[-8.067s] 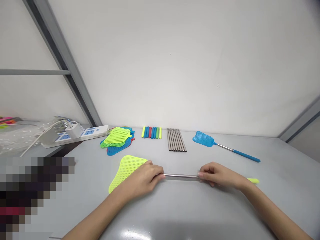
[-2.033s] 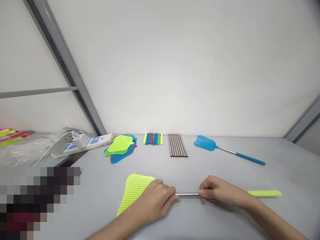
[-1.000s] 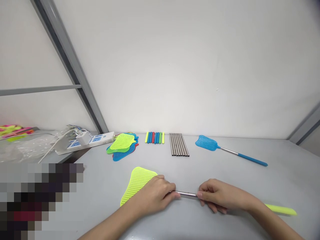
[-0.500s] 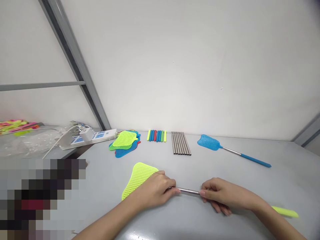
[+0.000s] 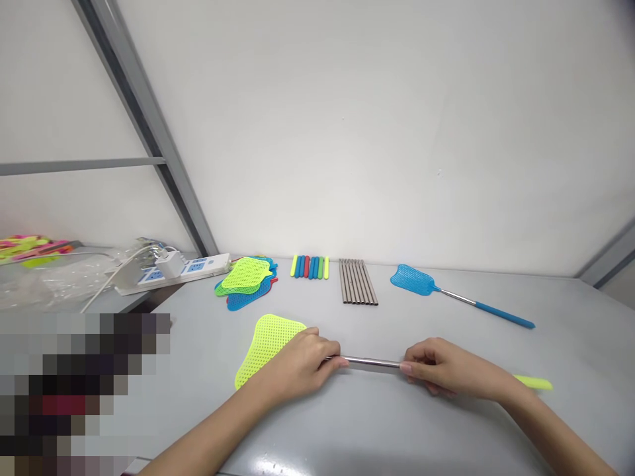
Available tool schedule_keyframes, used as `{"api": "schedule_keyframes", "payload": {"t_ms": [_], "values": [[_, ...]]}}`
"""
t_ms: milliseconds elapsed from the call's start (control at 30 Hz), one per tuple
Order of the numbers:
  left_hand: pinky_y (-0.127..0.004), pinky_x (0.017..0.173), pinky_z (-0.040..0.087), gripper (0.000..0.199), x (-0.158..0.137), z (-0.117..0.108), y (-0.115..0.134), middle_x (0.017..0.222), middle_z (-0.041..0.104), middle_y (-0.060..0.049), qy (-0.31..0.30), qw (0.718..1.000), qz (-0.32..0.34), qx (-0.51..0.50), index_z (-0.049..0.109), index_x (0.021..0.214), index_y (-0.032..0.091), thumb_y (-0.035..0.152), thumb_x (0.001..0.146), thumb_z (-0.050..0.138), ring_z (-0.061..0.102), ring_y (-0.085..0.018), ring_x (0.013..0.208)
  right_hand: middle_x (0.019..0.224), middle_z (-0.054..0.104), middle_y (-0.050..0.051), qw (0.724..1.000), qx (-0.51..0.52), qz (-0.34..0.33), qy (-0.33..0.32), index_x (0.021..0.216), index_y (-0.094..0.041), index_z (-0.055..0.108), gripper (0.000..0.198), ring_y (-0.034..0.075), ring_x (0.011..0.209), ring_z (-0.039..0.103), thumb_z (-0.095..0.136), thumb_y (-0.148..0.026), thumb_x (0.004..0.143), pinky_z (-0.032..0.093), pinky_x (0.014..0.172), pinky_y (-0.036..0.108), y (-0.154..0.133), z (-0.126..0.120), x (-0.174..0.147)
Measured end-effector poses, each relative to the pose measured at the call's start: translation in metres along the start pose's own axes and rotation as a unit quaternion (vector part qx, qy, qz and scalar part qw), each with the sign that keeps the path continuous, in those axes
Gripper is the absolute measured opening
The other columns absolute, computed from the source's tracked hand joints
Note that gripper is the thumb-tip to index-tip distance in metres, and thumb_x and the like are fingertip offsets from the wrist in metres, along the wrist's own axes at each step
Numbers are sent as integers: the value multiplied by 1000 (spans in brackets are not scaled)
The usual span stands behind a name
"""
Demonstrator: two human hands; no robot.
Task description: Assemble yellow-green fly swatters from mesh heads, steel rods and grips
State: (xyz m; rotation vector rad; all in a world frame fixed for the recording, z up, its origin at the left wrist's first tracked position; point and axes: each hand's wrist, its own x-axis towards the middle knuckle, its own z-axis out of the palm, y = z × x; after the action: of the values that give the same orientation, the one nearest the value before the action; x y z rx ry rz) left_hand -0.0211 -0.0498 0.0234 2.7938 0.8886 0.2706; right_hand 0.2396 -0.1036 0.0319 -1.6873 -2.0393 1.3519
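A white wall (image 5: pixel 317 132) rises behind a glossy grey table (image 5: pixel 352 423), flanked by grey posts (image 5: pixel 153 122).

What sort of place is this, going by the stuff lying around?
Probably a workbench in a small workshop: metal tubes and coloured grips lie in rows on a grey table, with mesh heads piled to their left.

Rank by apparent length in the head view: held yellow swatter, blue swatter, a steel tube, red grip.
1. Yellow swatter (nearer the camera, so real lead over blue unsure)
2. Blue swatter
3. Steel tube
4. Red grip
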Motion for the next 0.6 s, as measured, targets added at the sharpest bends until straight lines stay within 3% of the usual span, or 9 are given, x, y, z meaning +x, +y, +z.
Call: {"api": "schedule_keyframes", "payload": {"t_ms": [133,267,600], "values": [[-25,56,26,33,-2,3,3,55,51,2,12,999,2,39,46,65,17,33,89,30,41,-12,53,53,39,-3,998,-29,-41,44,61,-14,51,35,7,49,31,40,-41,82,23,46,20,-2,3,4],[-25,57,27,30,-4,6,9,56,53,2,10,998,12,64,43,65,17,29,90,29,44,-11,51,50,30,-4,998,-16,-19,65,59,-14,53,34,7,47,26,41,-37,81,20,45,22,2,9,7],[-26,56,28,25,-5,14,19,58,55,3,15,991,49,127,37,66,18,25,89,29,46,-12,50,37,24,-6,993,117,13,-10,49,-12,53,32,5,37,17,42,-27,75,13,42,24,9,11,10]]}}
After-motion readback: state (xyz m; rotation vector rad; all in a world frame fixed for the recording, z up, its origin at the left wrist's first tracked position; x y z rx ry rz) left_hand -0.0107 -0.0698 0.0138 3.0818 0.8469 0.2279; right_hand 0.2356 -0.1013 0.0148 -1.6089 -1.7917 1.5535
